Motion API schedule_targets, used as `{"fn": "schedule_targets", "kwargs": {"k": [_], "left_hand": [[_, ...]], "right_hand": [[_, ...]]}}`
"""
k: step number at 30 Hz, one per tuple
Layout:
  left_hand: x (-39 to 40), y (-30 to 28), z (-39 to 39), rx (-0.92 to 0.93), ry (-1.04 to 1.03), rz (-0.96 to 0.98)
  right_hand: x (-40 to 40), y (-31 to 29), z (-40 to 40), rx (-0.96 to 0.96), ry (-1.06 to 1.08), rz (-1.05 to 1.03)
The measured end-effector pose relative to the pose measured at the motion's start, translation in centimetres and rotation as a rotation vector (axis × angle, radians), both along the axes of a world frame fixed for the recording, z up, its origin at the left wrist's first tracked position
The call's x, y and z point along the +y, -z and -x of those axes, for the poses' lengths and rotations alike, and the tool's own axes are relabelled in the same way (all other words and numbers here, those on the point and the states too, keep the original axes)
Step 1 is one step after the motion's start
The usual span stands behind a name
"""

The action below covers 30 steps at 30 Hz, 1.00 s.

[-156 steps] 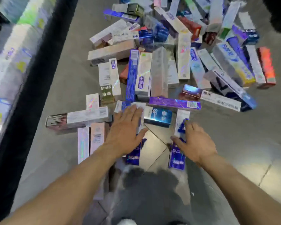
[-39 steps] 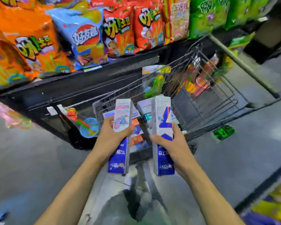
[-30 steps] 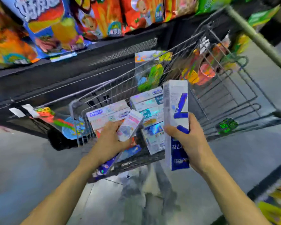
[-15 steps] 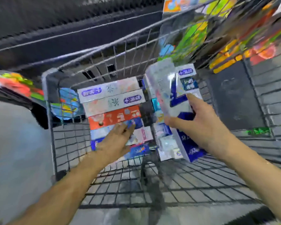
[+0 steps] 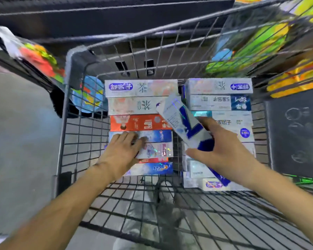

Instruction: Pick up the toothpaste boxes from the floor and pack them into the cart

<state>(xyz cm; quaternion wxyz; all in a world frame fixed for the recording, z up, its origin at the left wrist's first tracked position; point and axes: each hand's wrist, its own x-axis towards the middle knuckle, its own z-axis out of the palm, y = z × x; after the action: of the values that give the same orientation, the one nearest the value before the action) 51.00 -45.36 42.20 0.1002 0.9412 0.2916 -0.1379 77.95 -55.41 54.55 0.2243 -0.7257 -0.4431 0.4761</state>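
Toothpaste boxes [image 5: 140,121] lie stacked in the cart [image 5: 76,123] under my flat left hand [image 5: 122,152]; my right hand [image 5: 222,156] grips a white-and-blue box [image 5: 183,121] just above them.

Two rows of toothpaste boxes [image 5: 141,107] lie flat, side by side, in the wire cart [image 5: 69,112]. A white-and-blue box [image 5: 183,121] sits tilted above them.

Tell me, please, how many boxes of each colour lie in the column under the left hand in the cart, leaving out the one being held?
White boxes: 3
Red boxes: 2
Blue boxes: 2
Total: 7
Left out: the blue-and-white box in the right hand.
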Motion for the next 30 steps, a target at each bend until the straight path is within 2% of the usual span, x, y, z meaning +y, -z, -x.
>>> {"fn": "schedule_targets", "kwargs": {"k": [2, 5, 9, 12, 15, 20, 24, 30], "left_hand": [[0.7, -2.0, 0.9, -0.016, -0.044, 0.008], [1.4, -6.4, 3.2, -0.125, -0.121, -0.108], [0.4, -10.3, 7.2, -0.134, -0.308, -0.242], [-1.9, -9.9, 9.1, -0.212, -0.454, -0.145], [-3.2, -8.8, 9.3, -0.294, -0.523, -0.094], [-3.0, -8.5, 9.1, -0.257, -0.533, -0.134], [-3.1, -8.4, 9.2, -0.280, -0.544, -0.108], [-2.9, -8.7, 8.9, -0.214, -0.538, -0.096]], "right_hand": [[0.2, 0.6, 0.8, -0.072, -0.109, 0.008], [0.2, 2.0, 2.4, -0.151, -0.285, -0.014], [0.0, 3.7, 4.5, -0.300, -0.562, -0.104], [0.0, 4.9, 6.6, -0.405, -0.817, -0.065], [0.2, 6.6, 8.8, -0.470, -0.969, -0.021], [0.9, 9.3, 11.4, -0.566, -1.049, -0.036], [1.1, 10.7, 12.6, -0.589, -0.994, -0.065], [1.0, 12.5, 13.2, -0.708, -0.954, -0.088]]}}
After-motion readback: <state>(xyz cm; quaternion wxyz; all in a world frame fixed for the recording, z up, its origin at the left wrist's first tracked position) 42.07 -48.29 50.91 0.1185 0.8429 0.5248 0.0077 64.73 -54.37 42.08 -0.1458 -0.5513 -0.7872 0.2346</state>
